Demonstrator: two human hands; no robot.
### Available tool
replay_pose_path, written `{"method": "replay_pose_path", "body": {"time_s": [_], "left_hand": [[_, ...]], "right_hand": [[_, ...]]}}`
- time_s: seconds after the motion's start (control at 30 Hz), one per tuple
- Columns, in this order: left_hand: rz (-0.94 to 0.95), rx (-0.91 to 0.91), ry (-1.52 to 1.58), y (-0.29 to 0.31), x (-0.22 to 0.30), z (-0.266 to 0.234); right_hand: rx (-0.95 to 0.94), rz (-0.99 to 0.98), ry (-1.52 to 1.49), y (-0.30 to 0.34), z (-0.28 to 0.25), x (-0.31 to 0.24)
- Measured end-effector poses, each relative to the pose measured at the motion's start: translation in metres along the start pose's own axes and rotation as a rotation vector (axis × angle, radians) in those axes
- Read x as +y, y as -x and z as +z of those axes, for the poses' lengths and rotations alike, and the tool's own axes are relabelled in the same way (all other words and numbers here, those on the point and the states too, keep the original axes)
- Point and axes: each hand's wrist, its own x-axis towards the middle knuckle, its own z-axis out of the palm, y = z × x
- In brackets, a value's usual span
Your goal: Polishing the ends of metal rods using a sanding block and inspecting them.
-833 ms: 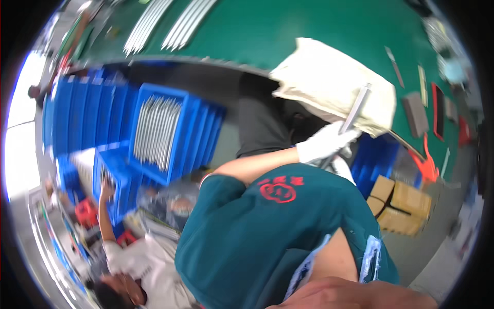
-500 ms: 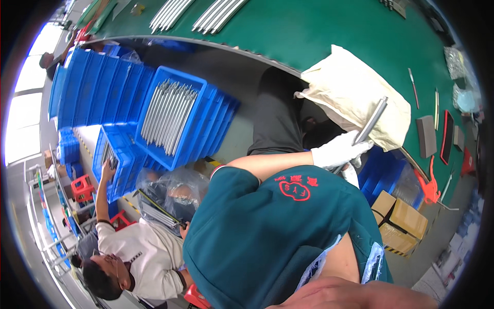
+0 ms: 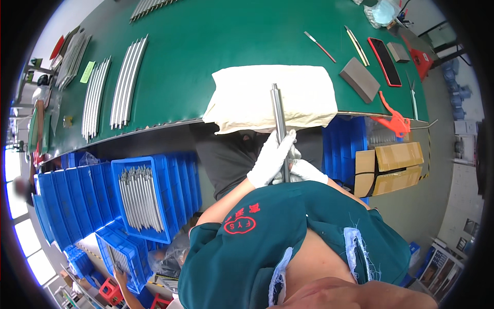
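Note:
Both my hands wear white gloves and grip one long grey metal rod (image 3: 278,116). My left hand (image 3: 271,158) wraps the rod's lower part from the left. My right hand (image 3: 304,171) holds its near end just below. The rod's far end lies across a cream folded cloth pad (image 3: 247,98) at the near edge of the green table (image 3: 206,46). My green shirt fills the lower part of the view.
Rows of metal rods (image 3: 123,82) lie on the table's left. A grey block (image 3: 359,79), thin files (image 3: 319,46), a dark flat device (image 3: 384,61) and an orange tool (image 3: 393,121) sit at the right. Blue crates (image 3: 141,198) with rods stand left; cardboard boxes (image 3: 393,165) right.
The view has swung up over the table. The rod now rests upright across the cloth pad, and my right hand has joined my left on it.

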Motion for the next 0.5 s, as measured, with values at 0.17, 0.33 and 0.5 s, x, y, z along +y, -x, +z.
{"method": "replay_pose_path", "body": {"time_s": [0.17,0.33,0.5], "left_hand": [[-0.032,-0.009,-0.023,0.001,0.005,0.003],[-0.046,0.023,0.027,0.000,0.001,0.003],[-0.059,0.016,-0.019,-0.001,0.002,0.005]], "right_hand": [[-0.061,-0.012,-0.331,-0.002,-0.002,0.011],[-0.116,-0.119,-0.061,-0.001,0.013,0.003],[-0.135,-0.072,-0.134,-0.002,0.002,0.005]]}}
